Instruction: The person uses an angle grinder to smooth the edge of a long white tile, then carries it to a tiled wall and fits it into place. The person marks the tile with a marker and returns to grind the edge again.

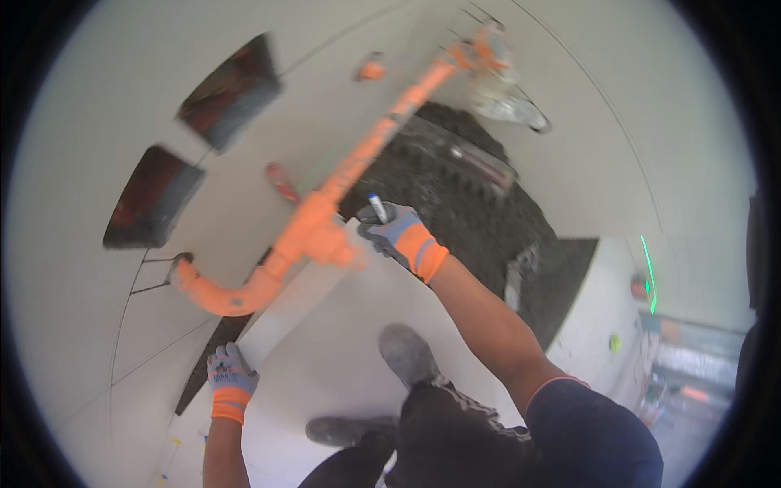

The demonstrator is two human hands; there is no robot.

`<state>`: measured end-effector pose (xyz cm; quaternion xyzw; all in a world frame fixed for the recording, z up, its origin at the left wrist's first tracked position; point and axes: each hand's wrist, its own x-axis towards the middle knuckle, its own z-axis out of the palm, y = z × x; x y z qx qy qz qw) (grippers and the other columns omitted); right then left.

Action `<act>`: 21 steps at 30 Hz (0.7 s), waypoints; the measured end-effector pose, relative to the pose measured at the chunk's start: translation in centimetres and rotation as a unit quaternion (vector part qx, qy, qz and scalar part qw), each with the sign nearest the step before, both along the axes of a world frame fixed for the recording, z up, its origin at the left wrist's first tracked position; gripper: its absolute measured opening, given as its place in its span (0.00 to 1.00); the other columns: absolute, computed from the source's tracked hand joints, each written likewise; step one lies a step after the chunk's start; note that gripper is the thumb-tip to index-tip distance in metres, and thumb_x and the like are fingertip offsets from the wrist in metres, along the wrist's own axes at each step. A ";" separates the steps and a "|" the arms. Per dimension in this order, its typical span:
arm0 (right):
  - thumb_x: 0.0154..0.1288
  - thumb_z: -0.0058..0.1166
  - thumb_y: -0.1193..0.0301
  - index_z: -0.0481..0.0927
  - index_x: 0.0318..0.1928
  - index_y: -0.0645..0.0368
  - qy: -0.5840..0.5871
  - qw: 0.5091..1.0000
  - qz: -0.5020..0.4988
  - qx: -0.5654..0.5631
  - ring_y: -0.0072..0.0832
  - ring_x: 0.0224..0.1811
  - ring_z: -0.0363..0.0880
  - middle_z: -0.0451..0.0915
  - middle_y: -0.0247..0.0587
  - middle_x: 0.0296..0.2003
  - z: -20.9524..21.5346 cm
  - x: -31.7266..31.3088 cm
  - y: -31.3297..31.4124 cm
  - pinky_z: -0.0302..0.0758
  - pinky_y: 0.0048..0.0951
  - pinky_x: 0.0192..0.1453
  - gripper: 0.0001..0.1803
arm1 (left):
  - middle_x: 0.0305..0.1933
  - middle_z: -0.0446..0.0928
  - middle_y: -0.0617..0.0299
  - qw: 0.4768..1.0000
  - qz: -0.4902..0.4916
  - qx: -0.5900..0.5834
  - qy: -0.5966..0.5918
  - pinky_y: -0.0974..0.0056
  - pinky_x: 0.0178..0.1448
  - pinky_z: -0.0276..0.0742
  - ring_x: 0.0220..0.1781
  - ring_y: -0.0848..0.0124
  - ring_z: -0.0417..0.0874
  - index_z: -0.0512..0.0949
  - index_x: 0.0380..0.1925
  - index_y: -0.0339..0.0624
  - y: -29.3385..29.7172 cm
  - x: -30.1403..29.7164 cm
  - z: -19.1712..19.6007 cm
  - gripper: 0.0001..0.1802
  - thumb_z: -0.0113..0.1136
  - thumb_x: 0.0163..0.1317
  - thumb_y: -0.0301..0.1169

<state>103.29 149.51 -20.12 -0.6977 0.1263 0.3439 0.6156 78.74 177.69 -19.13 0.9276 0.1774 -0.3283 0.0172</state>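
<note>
A long pale strip, like a cut piece of tile [297,311], runs slantwise in front of me. At its near left end, my left hand [232,370] in a grey and orange glove has its fingers closed over the edge. My right hand [396,232], gloved alike, is by the strip's far end and grips a marker [377,207] with a blue end pointing up. Just beyond the strip lies an orange pipe [313,232] with a tee and a bend, blurred by motion.
Dark ridged mortar [443,175] covers the ground past my right hand, with a trowel [486,168] on it. Two dark openings [232,93] sit in the pale surface at upper left. My shoes [407,354] stand on pale tile. A green laser line [648,276] glows at right.
</note>
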 end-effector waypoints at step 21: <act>0.63 0.31 0.50 0.79 0.36 0.60 0.308 0.825 0.020 -0.473 0.46 0.40 0.78 0.80 0.49 0.32 41.1 -46.0 -27.0 0.72 0.43 0.48 0.29 | 0.38 0.74 0.55 0.937 -0.083 -0.277 0.197 0.63 0.43 0.70 0.40 0.66 0.74 0.73 0.39 0.36 -1.6 -11.9 17.9 0.25 0.64 0.43 0.40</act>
